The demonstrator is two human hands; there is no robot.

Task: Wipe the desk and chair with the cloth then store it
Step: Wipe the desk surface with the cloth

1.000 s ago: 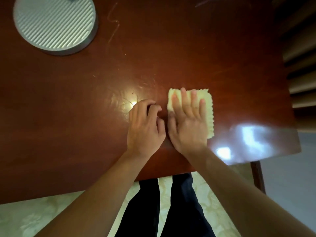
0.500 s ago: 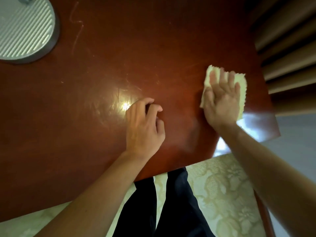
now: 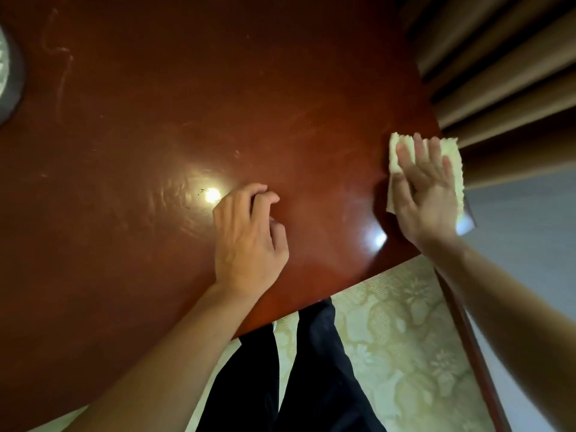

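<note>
Yellow cloth (image 3: 453, 157), one, flat under right hand (image 3: 425, 194), left hand (image 3: 247, 241) loosely curled on desk (image 3: 218, 88)

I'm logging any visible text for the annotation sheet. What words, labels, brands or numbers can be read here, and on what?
None: no readable text in this view.
The desk shows only scratches and glare.
The cloth under the right hand is plain.
The round grey object at the left edge is mostly cut off; no marking shows.
The floor has a floral pattern only.

Pale yellow cloth (image 3: 453, 157); glossy red-brown desk (image 3: 218, 88); cream floral floor (image 3: 405, 338); black trousers (image 3: 311, 369)
</note>
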